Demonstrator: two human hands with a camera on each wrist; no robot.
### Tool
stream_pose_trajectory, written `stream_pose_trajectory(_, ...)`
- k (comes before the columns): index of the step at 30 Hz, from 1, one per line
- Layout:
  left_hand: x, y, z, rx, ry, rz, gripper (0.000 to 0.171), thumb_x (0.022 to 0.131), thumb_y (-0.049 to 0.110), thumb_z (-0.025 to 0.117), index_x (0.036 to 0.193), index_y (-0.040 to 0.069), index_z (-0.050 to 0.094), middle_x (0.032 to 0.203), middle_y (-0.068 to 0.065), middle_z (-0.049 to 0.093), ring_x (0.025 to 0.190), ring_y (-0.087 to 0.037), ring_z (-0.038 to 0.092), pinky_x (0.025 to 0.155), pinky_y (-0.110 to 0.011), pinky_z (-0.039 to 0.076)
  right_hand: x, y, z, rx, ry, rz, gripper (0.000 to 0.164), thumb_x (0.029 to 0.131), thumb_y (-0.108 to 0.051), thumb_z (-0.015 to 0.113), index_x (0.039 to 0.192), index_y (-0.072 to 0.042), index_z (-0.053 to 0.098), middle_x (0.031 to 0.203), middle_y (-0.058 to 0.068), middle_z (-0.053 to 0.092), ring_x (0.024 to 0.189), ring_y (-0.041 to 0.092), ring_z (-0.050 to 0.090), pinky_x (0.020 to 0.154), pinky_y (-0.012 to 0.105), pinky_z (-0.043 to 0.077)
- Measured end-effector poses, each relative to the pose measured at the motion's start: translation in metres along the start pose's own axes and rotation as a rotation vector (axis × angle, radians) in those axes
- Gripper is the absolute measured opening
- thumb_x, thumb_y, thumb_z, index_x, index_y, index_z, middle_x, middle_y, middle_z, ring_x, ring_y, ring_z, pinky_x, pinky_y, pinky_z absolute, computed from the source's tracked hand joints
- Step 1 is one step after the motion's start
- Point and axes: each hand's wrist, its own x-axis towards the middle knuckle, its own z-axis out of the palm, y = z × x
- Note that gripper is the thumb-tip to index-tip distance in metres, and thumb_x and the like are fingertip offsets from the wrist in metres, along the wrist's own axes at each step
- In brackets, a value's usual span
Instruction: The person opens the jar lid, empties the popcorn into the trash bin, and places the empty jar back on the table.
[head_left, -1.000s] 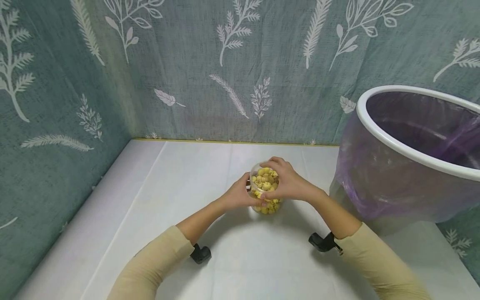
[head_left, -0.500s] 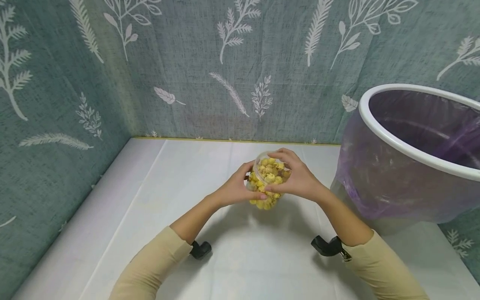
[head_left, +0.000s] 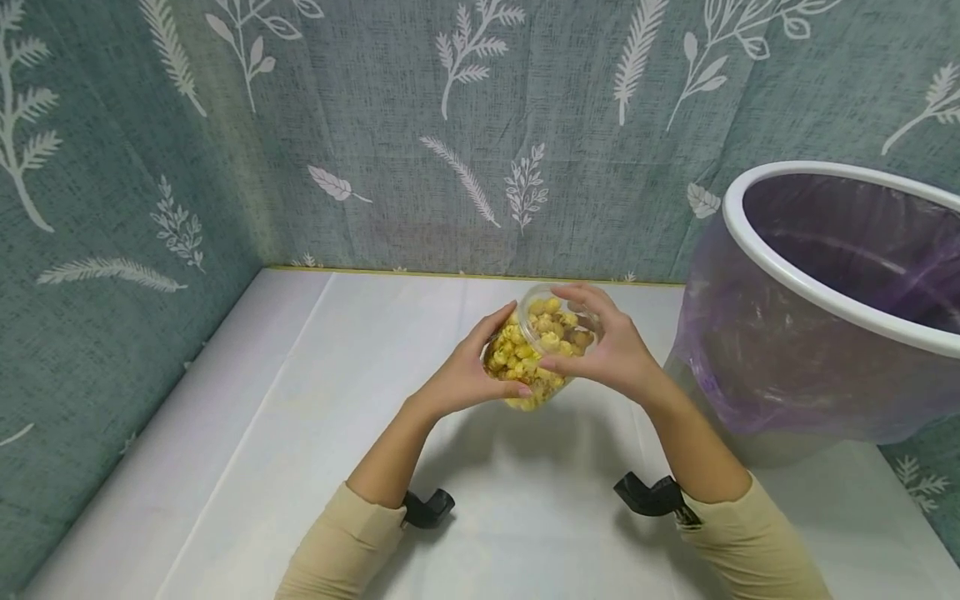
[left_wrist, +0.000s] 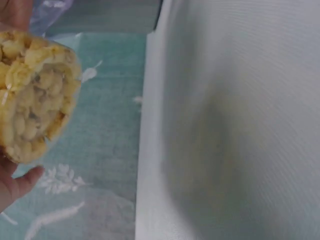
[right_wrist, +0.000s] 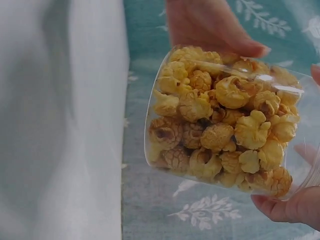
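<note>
A clear round jar (head_left: 517,354) full of yellow popcorn (right_wrist: 235,130) is held tilted above the white table. My left hand (head_left: 468,371) grips its body from the left, thumb on the near side. At the upper right, my right hand (head_left: 611,346) has its fingers and thumb spread round the jar's wide top end. Whether a clear lid sits there cannot be told, since the fingers cover much of it. In the left wrist view the bottom of the jar (left_wrist: 42,102) faces the camera, off the tabletop.
A large bin (head_left: 795,350) with a white rim and a purple liner stands to the right. Green cloth walls (head_left: 390,167) with white leaf prints rise behind and at the left of the white table (head_left: 337,358). Black wrist mounts (head_left: 429,508) hang under both forearms.
Both hands have raised the popcorn jar from the table and moved it slightly away. It has gone from nearly upright to leaning, its top towards the right.
</note>
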Motion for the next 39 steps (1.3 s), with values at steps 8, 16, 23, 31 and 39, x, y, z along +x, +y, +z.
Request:
stream_pose_trajectory(8, -0.005, -0.011, -0.002, -0.033, 0.027, 0.048, 0.114, 0.065, 0.038, 0.085, 0.153, 0.024, 0.014, 0.154, 0.001, 0.024, 0.138, -0.02, 0.028, 0.11, -0.05, 0.028, 0.003, -0.004, -0.003, 0.032, 0.072, 0.028, 0.076, 0.071, 0.0, 0.08, 0.138, -0.005, 0.045, 0.142, 0.011, 0.039, 0.131, 0.035, 0.035, 0.106, 0.052, 0.034)
stream_pose_trajectory(16, -0.004, -0.019, 0.012, -0.114, 0.055, 0.057, 0.118, 0.065, 0.013, 0.088, 0.151, 0.017, 0.007, 0.154, -0.004, 0.016, 0.137, -0.023, 0.027, 0.11, -0.048, 0.028, -0.002, -0.003, -0.004, 0.149, 0.136, 0.045, 0.071, 0.073, 0.01, 0.073, 0.137, 0.0, 0.044, 0.144, 0.012, 0.036, 0.131, 0.035, 0.034, 0.108, 0.053, 0.028)
stream_pose_trajectory(23, -0.003, -0.019, 0.016, -0.097, 0.065, 0.07, 0.113, 0.065, 0.005, 0.086, 0.148, 0.013, 0.011, 0.153, -0.006, 0.018, 0.135, -0.023, 0.029, 0.109, -0.048, 0.028, -0.013, 0.005, -0.003, 0.318, 0.212, 0.081, 0.068, 0.075, 0.014, 0.066, 0.138, 0.004, 0.04, 0.143, 0.007, 0.036, 0.136, 0.031, 0.027, 0.113, 0.051, 0.019)
stream_pose_trajectory(31, -0.007, -0.023, 0.01, -0.074, 0.031, 0.085, 0.127, 0.062, 0.003, 0.087, 0.153, 0.023, 0.0, 0.159, 0.0, 0.006, 0.145, -0.017, 0.011, 0.114, -0.051, 0.019, -0.016, 0.007, 0.006, 0.35, 0.262, 0.061, 0.068, 0.075, 0.014, 0.065, 0.138, 0.004, 0.041, 0.142, 0.006, 0.038, 0.141, 0.022, 0.021, 0.114, 0.052, 0.015)
stream_pose_trajectory(39, -0.008, -0.03, 0.01, -0.12, 0.047, 0.122, 0.124, 0.063, 0.008, 0.087, 0.153, 0.019, 0.003, 0.159, -0.004, 0.007, 0.141, -0.024, 0.023, 0.11, -0.049, 0.029, -0.016, 0.003, 0.014, 0.331, 0.279, 0.021, 0.07, 0.072, 0.016, 0.065, 0.137, 0.004, 0.043, 0.139, 0.003, 0.039, 0.133, 0.019, 0.027, 0.11, 0.054, 0.02)
